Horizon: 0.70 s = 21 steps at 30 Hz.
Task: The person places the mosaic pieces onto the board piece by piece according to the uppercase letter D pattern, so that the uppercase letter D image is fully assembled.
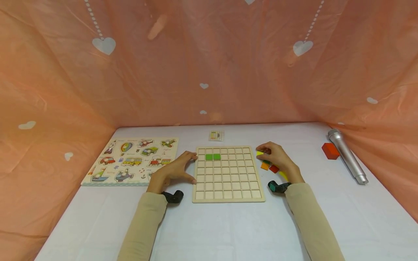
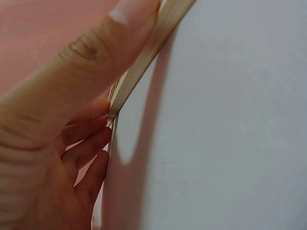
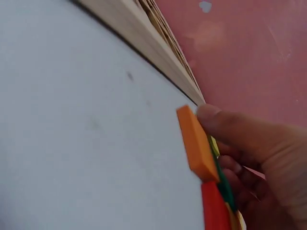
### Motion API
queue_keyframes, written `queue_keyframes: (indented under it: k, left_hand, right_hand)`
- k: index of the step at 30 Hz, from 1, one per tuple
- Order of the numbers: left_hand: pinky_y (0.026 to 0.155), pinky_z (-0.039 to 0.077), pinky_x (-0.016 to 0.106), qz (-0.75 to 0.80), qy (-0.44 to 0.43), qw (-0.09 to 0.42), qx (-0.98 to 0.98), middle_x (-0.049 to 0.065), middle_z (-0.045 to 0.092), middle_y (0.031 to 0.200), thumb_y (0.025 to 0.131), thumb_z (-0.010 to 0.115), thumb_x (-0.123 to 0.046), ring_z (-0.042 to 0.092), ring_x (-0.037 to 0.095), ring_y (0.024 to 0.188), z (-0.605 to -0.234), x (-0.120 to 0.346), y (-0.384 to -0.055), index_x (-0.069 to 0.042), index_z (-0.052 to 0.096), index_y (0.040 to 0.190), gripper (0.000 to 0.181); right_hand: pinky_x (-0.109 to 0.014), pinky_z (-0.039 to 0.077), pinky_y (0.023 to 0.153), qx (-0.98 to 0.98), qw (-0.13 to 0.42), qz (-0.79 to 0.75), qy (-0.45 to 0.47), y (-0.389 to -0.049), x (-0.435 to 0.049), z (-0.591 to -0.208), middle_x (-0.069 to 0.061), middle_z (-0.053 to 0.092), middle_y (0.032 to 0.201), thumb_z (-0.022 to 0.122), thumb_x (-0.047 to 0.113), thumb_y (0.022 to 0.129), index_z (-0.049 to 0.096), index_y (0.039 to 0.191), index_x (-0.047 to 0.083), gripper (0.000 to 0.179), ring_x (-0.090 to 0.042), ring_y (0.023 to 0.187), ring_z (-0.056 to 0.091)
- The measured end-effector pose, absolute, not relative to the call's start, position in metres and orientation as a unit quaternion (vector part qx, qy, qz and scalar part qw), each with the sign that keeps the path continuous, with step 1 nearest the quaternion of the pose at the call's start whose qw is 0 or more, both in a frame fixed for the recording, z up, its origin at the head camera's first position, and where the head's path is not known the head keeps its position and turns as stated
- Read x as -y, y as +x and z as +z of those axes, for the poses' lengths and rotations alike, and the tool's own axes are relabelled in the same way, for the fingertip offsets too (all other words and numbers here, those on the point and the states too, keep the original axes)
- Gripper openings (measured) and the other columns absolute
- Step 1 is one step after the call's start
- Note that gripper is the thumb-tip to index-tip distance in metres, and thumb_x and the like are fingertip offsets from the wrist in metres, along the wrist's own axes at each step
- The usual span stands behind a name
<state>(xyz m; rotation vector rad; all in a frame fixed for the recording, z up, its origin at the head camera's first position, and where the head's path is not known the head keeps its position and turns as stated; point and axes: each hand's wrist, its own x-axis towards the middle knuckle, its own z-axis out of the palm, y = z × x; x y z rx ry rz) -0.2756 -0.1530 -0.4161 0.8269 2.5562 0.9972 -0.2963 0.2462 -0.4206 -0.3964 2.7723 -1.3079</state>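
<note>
A square wooden grid board [image 1: 222, 178] lies flat in the middle. Two green tiles [image 1: 209, 157] sit side by side in its second row. My left hand [image 1: 176, 168] rests at the board's left edge, thumb and fingers spread apart along it. In the left wrist view the thumb [image 2: 96, 52] touches the board's side [image 2: 139, 67]. Off the right edge, my right hand [image 1: 277, 156] bends over loose tiles, its thumb and forefinger pinching a yellow tile [image 1: 259, 153]. Beside it lie an orange tile [image 3: 195, 143], a red tile [image 3: 213, 203] and a green tile [image 3: 225, 187], partly covered by the hand.
A vehicle picture puzzle board [image 1: 134, 152] lies at the left, behind the left hand. A small pattern card [image 1: 216, 136] is beyond the grid board. At the far right are a red block [image 1: 330, 151] and a silver microphone [image 1: 347, 156]. A peach curtain [image 1: 209, 65] hangs around the table.
</note>
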Motion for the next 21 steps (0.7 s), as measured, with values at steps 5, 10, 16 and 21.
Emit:
queue_keyframes:
  k: [5,10,16,21]
  left_hand:
    - [0.112,0.021,0.045,0.349,0.285,0.142,-0.881,0.01,0.029,0.145,0.061,0.088,-0.027,0.021,0.027,0.138,-0.417,0.153,-0.275,-0.002,0.039,0.135,0.093]
    - [0.113,0.02,0.044,0.354,0.281,0.147,-0.88,0.01,0.028,0.145,0.061,0.088,-0.026,0.021,0.027,0.138,-0.418,0.153,-0.275,-0.002,0.039,0.136,0.093]
    - [0.113,0.02,0.043,0.341,0.287,0.139,-0.884,0.01,0.029,0.145,0.061,0.088,-0.027,0.022,0.027,0.137,-0.419,0.154,-0.276,-0.002,0.039,0.136,0.093]
    - [0.113,0.017,0.044,0.354,0.287,0.141,-0.879,0.012,0.028,0.146,0.06,0.088,-0.025,0.02,0.029,0.138,-0.417,0.154,-0.275,-0.001,0.039,0.135,0.093]
  right_hand:
    - [-0.027,0.048,0.075,-0.896,0.029,-0.426,-0.118,-0.295,-0.249,-0.422,-0.014,0.055,0.109,0.07,0.014,0.084,0.063,0.111,0.001,0.031,-0.026,0.093,0.05]
    - [-0.026,0.049,0.071,-0.897,0.037,-0.427,-0.112,-0.296,-0.247,-0.418,-0.015,0.055,0.104,0.069,0.015,0.085,0.064,0.11,0.001,0.029,-0.026,0.089,0.051]
    - [-0.039,0.048,0.086,-0.892,-0.014,-0.426,-0.149,-0.298,-0.228,-0.4,-0.016,0.058,0.11,0.067,0.013,0.086,0.064,0.111,0.001,0.028,-0.028,0.097,0.054]
    - [-0.041,0.049,0.084,-0.876,-0.055,-0.434,-0.204,-0.303,-0.197,-0.389,-0.018,0.058,0.106,0.067,0.01,0.085,0.065,0.109,-0.002,0.027,-0.029,0.095,0.056]
